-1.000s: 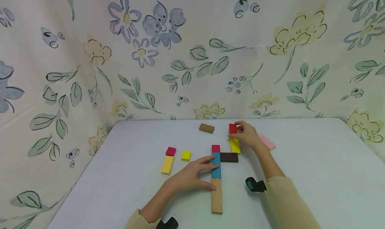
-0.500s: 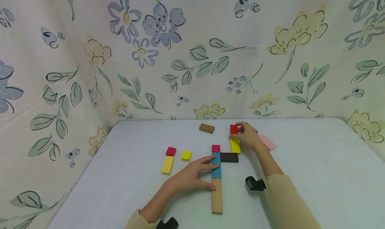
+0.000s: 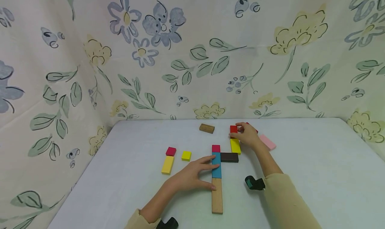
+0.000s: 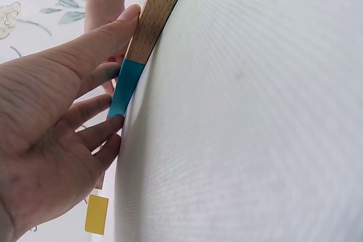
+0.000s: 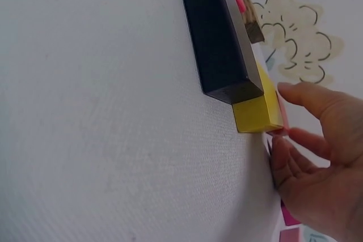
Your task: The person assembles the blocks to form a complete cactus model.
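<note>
The fingertips and thumb of my left hand (image 3: 194,174) rest along the left side of a column of blocks. They touch the blue block (image 3: 216,168) and the long plain wooden block (image 3: 217,200). A small crimson block (image 3: 216,148) tops the column. To its right lies a dark brown block (image 3: 229,157), and a yellow block (image 3: 235,146) runs away from that one's far edge. My right hand (image 3: 248,134) pinches a red block (image 3: 233,130) at the yellow block's far end. In the right wrist view, the yellow block (image 5: 255,114) mostly hides the red one.
On the left lie a crimson block (image 3: 170,151), a pale yellow block (image 3: 167,165) and a small yellow block (image 3: 186,155). A brown wood-grain block (image 3: 207,128) is near the back edge. Beyond my right hand are a pink block (image 3: 267,142) and a partly hidden red piece (image 3: 256,131).
My right hand has drawn the red block slightly nearer, against the yellow block's far end. The red piece behind that hand shows more now. My left hand has stayed still.
</note>
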`<state>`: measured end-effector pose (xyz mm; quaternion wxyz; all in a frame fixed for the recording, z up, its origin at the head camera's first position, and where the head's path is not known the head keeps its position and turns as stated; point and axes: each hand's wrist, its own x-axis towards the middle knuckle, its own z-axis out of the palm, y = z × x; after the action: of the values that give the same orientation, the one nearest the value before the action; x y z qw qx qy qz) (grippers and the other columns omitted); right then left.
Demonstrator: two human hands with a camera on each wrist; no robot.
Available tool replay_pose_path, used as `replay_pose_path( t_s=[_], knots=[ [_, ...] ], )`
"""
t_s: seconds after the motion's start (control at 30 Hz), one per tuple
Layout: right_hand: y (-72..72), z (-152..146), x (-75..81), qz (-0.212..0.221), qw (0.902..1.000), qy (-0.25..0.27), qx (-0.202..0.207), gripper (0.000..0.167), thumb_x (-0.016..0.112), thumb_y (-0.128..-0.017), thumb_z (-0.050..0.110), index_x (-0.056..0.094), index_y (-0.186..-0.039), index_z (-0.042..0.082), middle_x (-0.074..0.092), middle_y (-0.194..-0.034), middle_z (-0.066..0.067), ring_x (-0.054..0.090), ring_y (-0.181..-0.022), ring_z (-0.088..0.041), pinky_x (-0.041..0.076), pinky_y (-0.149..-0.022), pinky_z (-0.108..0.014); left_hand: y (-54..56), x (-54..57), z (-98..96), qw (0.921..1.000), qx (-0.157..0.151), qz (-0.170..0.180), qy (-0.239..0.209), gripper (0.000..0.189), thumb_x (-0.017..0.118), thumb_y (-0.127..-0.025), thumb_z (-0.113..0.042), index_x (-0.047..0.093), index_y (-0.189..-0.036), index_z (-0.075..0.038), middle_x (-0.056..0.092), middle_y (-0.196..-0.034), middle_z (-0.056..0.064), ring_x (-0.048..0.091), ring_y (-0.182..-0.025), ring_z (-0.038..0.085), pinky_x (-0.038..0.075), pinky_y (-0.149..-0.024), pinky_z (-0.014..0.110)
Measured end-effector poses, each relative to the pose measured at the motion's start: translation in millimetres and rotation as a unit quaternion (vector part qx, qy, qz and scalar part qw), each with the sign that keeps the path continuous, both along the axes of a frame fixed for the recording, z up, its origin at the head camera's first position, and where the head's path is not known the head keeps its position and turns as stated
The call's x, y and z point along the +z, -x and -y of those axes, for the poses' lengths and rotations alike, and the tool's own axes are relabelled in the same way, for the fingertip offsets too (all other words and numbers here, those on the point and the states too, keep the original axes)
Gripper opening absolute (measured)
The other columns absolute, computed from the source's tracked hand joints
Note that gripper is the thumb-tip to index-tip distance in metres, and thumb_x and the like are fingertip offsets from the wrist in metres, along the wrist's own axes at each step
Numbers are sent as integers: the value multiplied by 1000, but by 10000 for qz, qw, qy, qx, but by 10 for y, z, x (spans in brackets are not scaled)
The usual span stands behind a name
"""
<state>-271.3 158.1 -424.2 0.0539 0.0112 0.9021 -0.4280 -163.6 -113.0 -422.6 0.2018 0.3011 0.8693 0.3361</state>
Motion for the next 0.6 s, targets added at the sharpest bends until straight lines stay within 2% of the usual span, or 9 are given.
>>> replay_pose_path(
  t_s=[0.37,0.6],
  knots=[
    [-15,21,5,22,9999,49,-143,62,74,-100,23,50,-150,-4,56,-135,-30,54,-118,-39,59,-102,-45,-7,8,3,10000,28,58,23,68,84,-92,-38,58,-154,-25,34,-172,-4,30,-159,23,34,-127,50],
    [-31,10,-6,-17,10000,37,-60,61,74,-100,24,50,-149,-3,55,-137,-30,53,-120,-40,58,-103,-47,-8,16,4,10000,32,64,6,68,84,-92,-38,58,-154,-25,34,-172,-4,30,-159,22,33,-127,50]
  ],
)
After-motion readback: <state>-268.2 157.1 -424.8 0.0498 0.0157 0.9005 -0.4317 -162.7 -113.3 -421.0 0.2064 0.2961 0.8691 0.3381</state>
